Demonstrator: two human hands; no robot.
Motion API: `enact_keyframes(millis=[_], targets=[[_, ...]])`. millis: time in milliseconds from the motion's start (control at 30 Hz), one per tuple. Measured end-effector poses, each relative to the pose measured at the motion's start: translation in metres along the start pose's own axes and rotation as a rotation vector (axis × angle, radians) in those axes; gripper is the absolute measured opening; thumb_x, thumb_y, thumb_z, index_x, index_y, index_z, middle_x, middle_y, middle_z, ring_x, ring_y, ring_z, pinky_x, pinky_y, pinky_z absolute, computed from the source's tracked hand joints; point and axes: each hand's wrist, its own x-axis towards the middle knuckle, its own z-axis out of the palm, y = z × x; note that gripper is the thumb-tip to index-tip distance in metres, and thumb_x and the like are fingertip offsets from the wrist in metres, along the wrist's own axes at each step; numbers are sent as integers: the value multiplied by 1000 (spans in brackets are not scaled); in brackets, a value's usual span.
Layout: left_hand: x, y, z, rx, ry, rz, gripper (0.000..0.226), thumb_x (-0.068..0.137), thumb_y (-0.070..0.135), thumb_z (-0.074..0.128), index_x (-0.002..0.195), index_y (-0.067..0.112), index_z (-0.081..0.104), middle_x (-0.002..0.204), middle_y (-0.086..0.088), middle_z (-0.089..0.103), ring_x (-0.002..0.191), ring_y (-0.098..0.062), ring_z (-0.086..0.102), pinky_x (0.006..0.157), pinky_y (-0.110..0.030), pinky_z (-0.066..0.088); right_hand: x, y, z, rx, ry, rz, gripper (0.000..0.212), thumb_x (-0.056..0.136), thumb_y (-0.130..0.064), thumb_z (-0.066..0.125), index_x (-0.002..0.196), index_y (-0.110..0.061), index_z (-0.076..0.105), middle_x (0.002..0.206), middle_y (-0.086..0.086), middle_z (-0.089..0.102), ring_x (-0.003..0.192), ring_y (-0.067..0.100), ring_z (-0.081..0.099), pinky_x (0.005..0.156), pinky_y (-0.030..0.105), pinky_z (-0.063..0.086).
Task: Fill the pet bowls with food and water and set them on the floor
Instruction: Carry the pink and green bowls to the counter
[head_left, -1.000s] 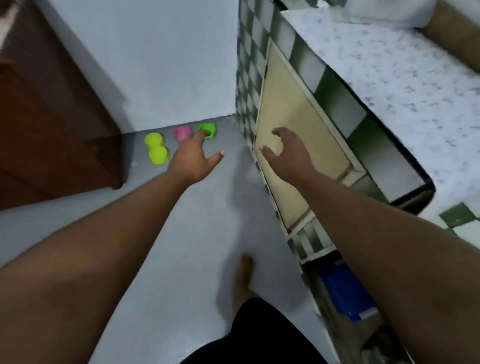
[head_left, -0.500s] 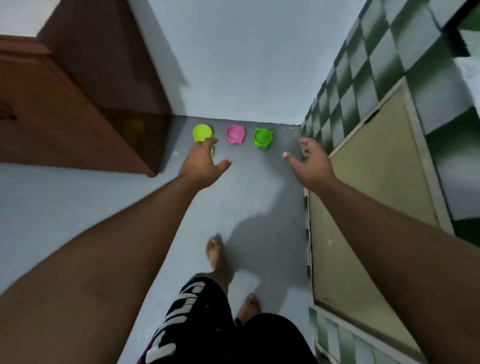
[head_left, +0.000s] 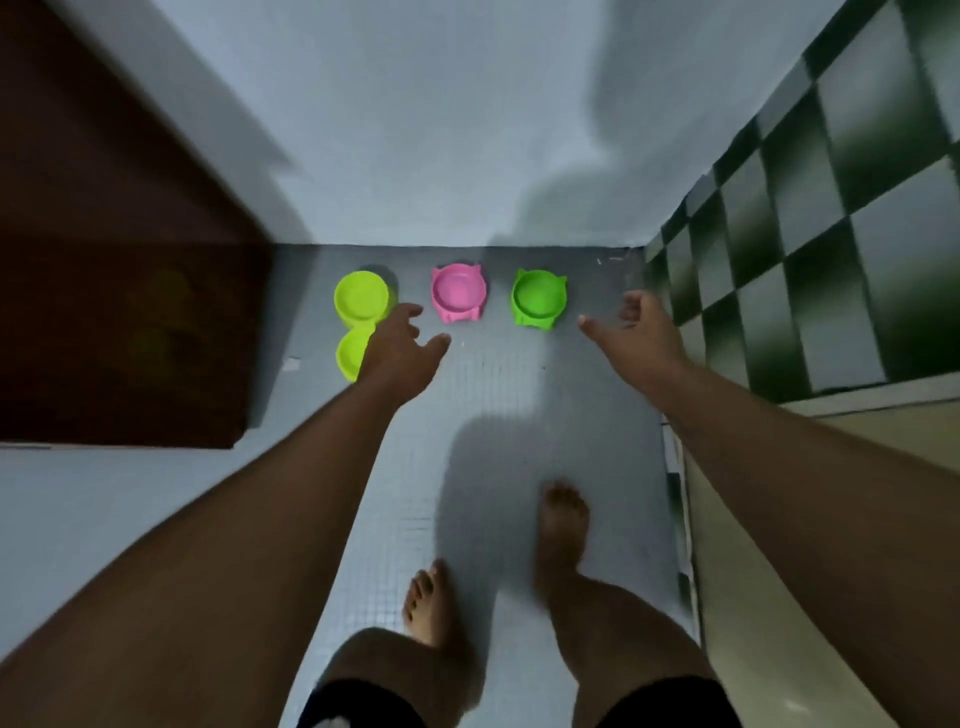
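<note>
Three pet bowls stand in a row on the grey floor near the far wall. A yellow-green double bowl (head_left: 360, 301) is at the left, a pink cat-shaped bowl (head_left: 459, 292) in the middle, a green cat-shaped bowl (head_left: 538, 298) at the right. All look empty. My left hand (head_left: 402, 349) is stretched out, fingers apart, covering part of the double bowl's near half and holding nothing. My right hand (head_left: 640, 332) reaches forward just right of the green bowl, fingers spread and empty.
A dark brown wooden cabinet (head_left: 119, 291) stands at the left. A green and white checked tile counter side (head_left: 810, 249) with a beige door panel (head_left: 779, 519) runs along the right. My bare feet (head_left: 563, 514) are on the floor between them.
I have stepped closer and the view has turned square to the bowls, which now look larger. Both hands stay stretched out, empty and open.
</note>
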Motion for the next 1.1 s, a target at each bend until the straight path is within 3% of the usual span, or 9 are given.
enact_keyframes(millis=[267, 433, 567, 633, 700, 833, 933, 1033, 1100], targets=[[229, -115, 153, -115, 94, -110, 52, 93, 29, 73, 137, 10, 53, 96, -5, 62, 93, -25, 62, 87, -36, 51, 230, 123, 158, 22, -46, 76, 70, 77, -42, 84, 129, -9, 51, 111, 3, 56, 98, 17, 54, 84, 29, 45], [323, -165, 204, -131, 157, -133, 70, 86, 38, 73, 145, 11, 48, 127, -21, 65, 112, -37, 66, 94, -45, 56, 328, 185, 217, 3, 77, 147, 91, 70, -47, 85, 139, -3, 47, 138, 16, 56, 115, 24, 59, 99, 39, 51], [351, -170, 224, -147, 110, -152, 81, 80, 43, 68, 149, 7, 45, 142, -20, 57, 122, -36, 62, 100, -50, 56, 368, 218, 237, -86, 58, 250, 94, 64, -53, 84, 138, -4, 52, 138, 20, 55, 121, 36, 60, 96, 42, 54], [355, -171, 231, -130, 132, -141, 77, 70, 44, 65, 139, 10, 55, 129, -16, 65, 112, -34, 66, 96, -47, 58, 376, 231, 248, -44, 34, 306, 91, 56, -55, 85, 132, -16, 55, 137, 17, 51, 112, 39, 61, 77, 51, 60], [360, -177, 234, -104, 199, -157, 66, 73, 38, 69, 132, 10, 59, 124, -15, 67, 108, -34, 66, 94, -43, 58, 386, 240, 261, 64, 48, 313, 61, 65, -38, 86, 117, -28, 57, 139, 11, 45, 103, 39, 60, 47, 47, 57], [381, -190, 235, -179, 288, -219, 59, 59, 26, 60, 115, 8, 69, 106, -15, 71, 87, -37, 72, 75, -49, 64, 413, 259, 275, 196, 172, 372, 25, 78, -18, 72, 94, -29, 56, 123, 8, 54, 82, 42, 62, 33, 55, 48], [386, -192, 236, -220, 337, -266, 53, 59, 21, 57, 108, 9, 72, 97, -14, 73, 79, -38, 72, 70, -50, 64, 448, 284, 287, 271, 274, 436, 16, 85, -22, 62, 99, -28, 57, 100, 8, 59, 82, 43, 65, 20, 56, 34], [362, -177, 234, -168, 366, -222, 36, 78, 21, 64, 112, 8, 66, 107, -13, 71, 94, -33, 68, 84, -41, 59, 408, 241, 279, 279, 321, 398, 10, 96, -25, 48, 97, -18, 56, 95, 7, 57, 85, 35, 64, 34, 62, 45], [355, -177, 236, -174, 372, -178, 34, 88, 24, 64, 117, 7, 60, 112, -13, 69, 101, -33, 65, 84, -36, 52, 376, 209, 270, 365, 268, 420, 34, 103, -36, 33, 81, -19, 53, 86, 6, 56, 87, 31, 64, 59, 57, 57]])
